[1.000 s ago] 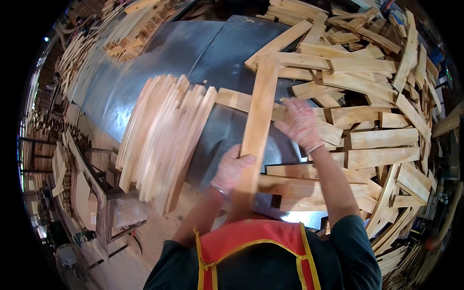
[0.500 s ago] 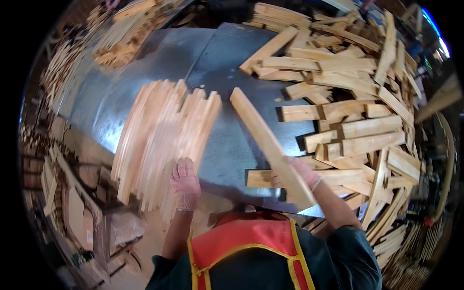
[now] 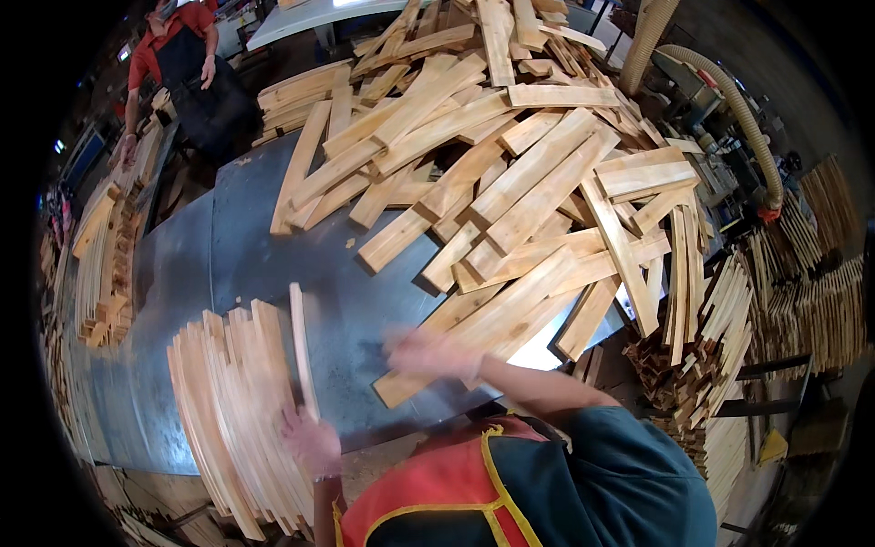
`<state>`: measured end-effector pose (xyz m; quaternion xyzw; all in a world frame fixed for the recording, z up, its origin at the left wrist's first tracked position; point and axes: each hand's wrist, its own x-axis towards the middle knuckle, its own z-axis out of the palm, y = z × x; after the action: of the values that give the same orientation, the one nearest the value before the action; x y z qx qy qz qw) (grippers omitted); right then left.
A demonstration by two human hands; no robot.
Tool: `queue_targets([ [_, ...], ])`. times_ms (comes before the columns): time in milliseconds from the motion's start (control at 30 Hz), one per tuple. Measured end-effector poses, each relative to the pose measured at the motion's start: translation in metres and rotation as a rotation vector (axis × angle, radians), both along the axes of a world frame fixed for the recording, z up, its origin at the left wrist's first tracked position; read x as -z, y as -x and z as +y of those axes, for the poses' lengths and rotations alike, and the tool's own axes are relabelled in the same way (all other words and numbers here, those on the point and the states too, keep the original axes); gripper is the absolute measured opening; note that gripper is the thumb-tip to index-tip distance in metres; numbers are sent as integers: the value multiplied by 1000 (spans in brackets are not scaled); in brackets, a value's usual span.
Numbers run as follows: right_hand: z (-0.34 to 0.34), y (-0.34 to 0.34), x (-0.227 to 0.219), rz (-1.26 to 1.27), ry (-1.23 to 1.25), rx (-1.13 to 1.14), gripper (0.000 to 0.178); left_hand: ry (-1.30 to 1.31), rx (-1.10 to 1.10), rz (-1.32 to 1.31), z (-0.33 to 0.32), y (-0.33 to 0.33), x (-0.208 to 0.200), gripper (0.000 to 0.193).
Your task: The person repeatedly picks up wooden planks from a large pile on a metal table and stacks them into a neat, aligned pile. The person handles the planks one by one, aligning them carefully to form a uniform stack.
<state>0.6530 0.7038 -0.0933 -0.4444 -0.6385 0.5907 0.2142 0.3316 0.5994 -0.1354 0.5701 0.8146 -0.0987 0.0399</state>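
Observation:
At the lower left, a stack of narrow wooden strips (image 3: 232, 401) lies side by side at the table's near edge. A single wooden board (image 3: 302, 342) stands on edge just right of it, slightly apart at its far end. My left hand (image 3: 312, 444), in a pale pink glove, is closed about that board's near end, fingers toward the stack. My right hand (image 3: 428, 354), gloved too, is smeared by motion over the near boards of the loose pile; whether it grips one cannot be made out. Beneath it a wide board (image 3: 406, 387) points toward the stack.
A large jumbled pile of boards (image 3: 547, 173) covers the metal table (image 3: 264, 210) at centre and right. Another stack (image 3: 111, 264) sits at the far left. Behind it stands a co-worker (image 3: 196, 82) in a dark apron. A ribbed hose (image 3: 752, 128) hangs at upper right.
The view has swung right. The board that my right hand held now stands beside the strip stack at my left hand. My right hand has let it go and is over the pile.

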Motion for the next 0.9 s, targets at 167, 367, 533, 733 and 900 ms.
queue_targets([
  [167, 102, -208, 17, -155, -475, 1320, 38, 73, -123, 192, -1, 20, 1, 83],
  [367, 180, -334, 54, 388, 297, 1550, 52, 10, 73, 18, 41, -57, -25, 84],
  [533, 163, -301, 35, 681, 193, 1423, 37, -158, 382, -385, 62, -137, -41, 81],
  [733, 55, -143, -3, 652, 335, 1079, 57, -168, 503, -702, 82, -207, -77, 86],
  [900, -11, -38, 27, 518, 506, 854, 59, 371, -37, -967, 101, -207, -94, 79],
])
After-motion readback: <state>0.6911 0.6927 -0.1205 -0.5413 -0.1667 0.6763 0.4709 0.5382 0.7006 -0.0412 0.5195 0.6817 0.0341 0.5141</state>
